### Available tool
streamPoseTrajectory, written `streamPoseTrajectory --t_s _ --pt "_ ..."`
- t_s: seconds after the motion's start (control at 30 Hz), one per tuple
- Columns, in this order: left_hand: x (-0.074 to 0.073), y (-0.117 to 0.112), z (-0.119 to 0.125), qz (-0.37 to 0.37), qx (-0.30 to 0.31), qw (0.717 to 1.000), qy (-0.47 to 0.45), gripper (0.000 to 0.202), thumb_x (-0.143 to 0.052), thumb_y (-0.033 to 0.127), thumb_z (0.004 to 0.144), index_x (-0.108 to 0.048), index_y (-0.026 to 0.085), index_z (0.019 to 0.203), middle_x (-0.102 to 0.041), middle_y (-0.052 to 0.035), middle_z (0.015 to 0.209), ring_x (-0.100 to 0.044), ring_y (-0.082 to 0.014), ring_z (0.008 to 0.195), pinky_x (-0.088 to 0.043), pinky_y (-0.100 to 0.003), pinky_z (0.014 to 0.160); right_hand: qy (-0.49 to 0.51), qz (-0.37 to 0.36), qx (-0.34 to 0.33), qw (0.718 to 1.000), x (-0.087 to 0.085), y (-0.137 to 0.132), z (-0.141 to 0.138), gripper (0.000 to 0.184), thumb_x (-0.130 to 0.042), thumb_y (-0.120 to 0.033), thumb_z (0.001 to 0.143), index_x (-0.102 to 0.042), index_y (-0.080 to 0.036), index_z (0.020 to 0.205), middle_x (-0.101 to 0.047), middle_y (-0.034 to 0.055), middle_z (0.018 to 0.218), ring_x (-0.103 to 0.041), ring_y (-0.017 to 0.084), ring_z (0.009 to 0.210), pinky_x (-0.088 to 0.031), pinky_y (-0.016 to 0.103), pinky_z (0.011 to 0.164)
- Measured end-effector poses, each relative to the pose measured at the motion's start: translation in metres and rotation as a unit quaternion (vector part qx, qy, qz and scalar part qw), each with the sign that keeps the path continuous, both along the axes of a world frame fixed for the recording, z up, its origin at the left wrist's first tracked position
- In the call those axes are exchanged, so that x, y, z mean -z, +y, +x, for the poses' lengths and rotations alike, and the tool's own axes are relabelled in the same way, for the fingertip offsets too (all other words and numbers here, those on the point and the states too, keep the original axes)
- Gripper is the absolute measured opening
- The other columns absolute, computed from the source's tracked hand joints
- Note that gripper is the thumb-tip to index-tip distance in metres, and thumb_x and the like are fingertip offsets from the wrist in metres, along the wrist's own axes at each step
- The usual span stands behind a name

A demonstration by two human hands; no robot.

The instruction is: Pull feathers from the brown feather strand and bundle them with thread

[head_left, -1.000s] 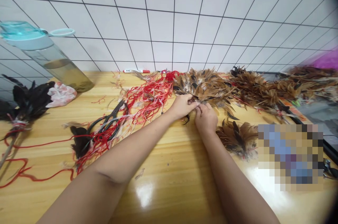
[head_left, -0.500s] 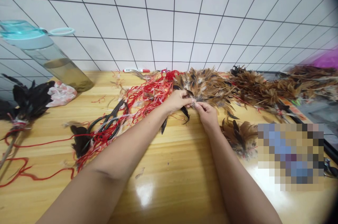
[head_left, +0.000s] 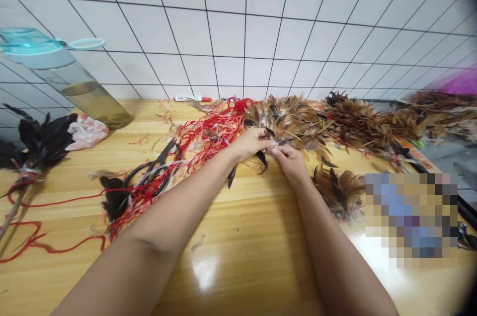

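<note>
Above the table, my left hand (head_left: 255, 142) and my right hand (head_left: 291, 159) meet with thumbs and fingers pinched together. Between the fingertips is a small pale wisp that looks like the downy end of a feather; most of it is hidden. Just behind the hands spreads a pile of brown feathers (head_left: 294, 119). A dark feather (head_left: 263, 158) hangs or lies just below my left fingers. Tangled red string (head_left: 212, 129) lies to the left of my left hand. To the right of my right wrist rests a smaller brown feather bunch (head_left: 337, 189).
Black-handled scissors (head_left: 160, 167) lie partly under red string. At left are a water bottle (head_left: 85, 87), a crumpled plastic bag (head_left: 88, 132) and a black feather duster (head_left: 40, 142). A red-and-white marker (head_left: 192, 99) lies by the tiled wall. More feather lengths (head_left: 387, 127) stretch rightward.
My fingertips have drawn slightly closer together, and the greyish wisp between them shows less. My right hand has shifted a little to the left.
</note>
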State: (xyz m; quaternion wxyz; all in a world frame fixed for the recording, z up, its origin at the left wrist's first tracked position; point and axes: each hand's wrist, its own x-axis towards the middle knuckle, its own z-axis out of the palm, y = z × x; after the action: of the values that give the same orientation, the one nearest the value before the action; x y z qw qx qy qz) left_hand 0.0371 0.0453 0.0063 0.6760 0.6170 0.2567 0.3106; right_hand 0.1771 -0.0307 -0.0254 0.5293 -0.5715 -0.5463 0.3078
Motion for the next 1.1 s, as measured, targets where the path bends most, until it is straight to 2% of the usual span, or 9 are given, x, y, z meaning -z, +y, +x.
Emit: streamPoseTrajectory --t_s 0.13,0.23,0.4,0.63,0.8,0.9,1.0,1.1 --pt "0.0 0.002 0.0 0.022 -0.013 1.0 -0.009 0.019 -0.072 0.018 0.063 -0.065 0.008 0.077 -0.066 -0.0018 0.074 -0.058 -0.0096 0.069 -0.046 -0.024 0.073 0.069 -0.018 0.022 0.997 0.0 0.0 -0.002 0.023 -0.069 -0.04 0.069 -0.072 -0.019 0.078 -0.069 0.0027 0.078 -0.059 0.017 0.075 -0.046 0.032 0.077" --pt "0.001 0.002 0.0 0.049 -0.018 0.999 0.006 0.017 -0.07 0.018 0.064 -0.066 0.009 0.078 -0.067 -0.0029 0.075 -0.059 -0.0113 0.071 -0.047 -0.027 0.076 0.107 -0.02 0.042 0.993 0.001 0.001 -0.003 0.025 -0.071 -0.04 0.066 -0.069 -0.018 0.079 -0.067 0.0012 0.076 -0.057 0.015 0.071 -0.045 0.031 0.074" --pt "0.001 0.003 -0.001 0.074 -0.013 0.997 -0.001 0.024 -0.074 0.022 0.062 -0.067 0.01 0.08 -0.068 -0.0039 0.079 -0.061 -0.0142 0.077 -0.047 -0.029 0.08 0.066 0.008 0.009 0.998 -0.003 -0.001 -0.002 0.021 -0.069 -0.04 0.069 -0.071 -0.02 0.074 -0.065 0.0008 0.075 -0.056 0.015 0.075 -0.044 0.031 0.077" --pt "-0.006 0.003 -0.003 0.067 0.036 0.997 -0.011 0.032 -0.079 0.031 0.057 -0.067 0.011 0.079 -0.067 -0.0034 0.079 -0.06 -0.0136 0.077 -0.047 -0.028 0.08 0.071 0.001 -0.06 0.996 -0.007 -0.003 0.001 0.025 -0.067 -0.046 0.072 -0.071 -0.022 0.07 -0.064 0.0015 0.076 -0.058 0.017 0.08 -0.045 0.034 0.083" --pt "-0.005 0.0 -0.001 0.074 0.048 0.996 -0.012 0.031 -0.078 0.031 0.059 -0.067 0.011 0.08 -0.067 -0.003 0.079 -0.06 -0.0132 0.076 -0.047 -0.028 0.079 0.03 0.005 -0.046 0.998 -0.004 -0.002 0.004 0.029 -0.066 -0.049 0.071 -0.066 -0.021 0.063 -0.06 0.0012 0.072 -0.055 0.017 0.079 -0.044 0.034 0.081" --pt "-0.004 -0.004 0.002 0.076 0.047 0.996 -0.02 0.028 -0.074 0.031 0.065 -0.066 0.01 0.081 -0.066 -0.0035 0.076 -0.06 -0.0127 0.072 -0.048 -0.028 0.077 0.068 0.012 -0.048 0.996 -0.005 -0.003 0.004 0.03 -0.066 -0.047 0.072 -0.062 -0.02 0.062 -0.055 -0.0004 0.07 -0.051 0.014 0.072 -0.042 0.029 0.074" --pt "-0.004 -0.002 0.002 0.096 -0.016 0.995 -0.012 0.025 -0.069 0.028 0.07 -0.065 0.011 0.088 -0.066 -0.0035 0.08 -0.059 -0.0115 0.073 -0.047 -0.026 0.076 0.175 -0.002 -0.054 0.983 -0.008 -0.004 0.002 0.029 -0.065 -0.047 0.072 -0.057 -0.02 0.065 -0.05 -0.0031 0.066 -0.039 0.009 0.057 -0.036 0.023 0.057" --pt "-0.004 0.004 -0.002 0.158 -0.156 0.973 0.062 0.016 -0.061 0.022 0.075 -0.064 0.013 0.088 -0.065 -0.0025 0.082 -0.056 -0.0099 0.073 -0.045 -0.023 0.073 0.277 -0.015 -0.023 0.961 -0.011 -0.003 0.005 0.028 -0.071 -0.041 0.067 -0.052 -0.021 0.068 -0.046 -0.0056 0.066 -0.027 0.006 0.049 -0.026 0.02 0.045"
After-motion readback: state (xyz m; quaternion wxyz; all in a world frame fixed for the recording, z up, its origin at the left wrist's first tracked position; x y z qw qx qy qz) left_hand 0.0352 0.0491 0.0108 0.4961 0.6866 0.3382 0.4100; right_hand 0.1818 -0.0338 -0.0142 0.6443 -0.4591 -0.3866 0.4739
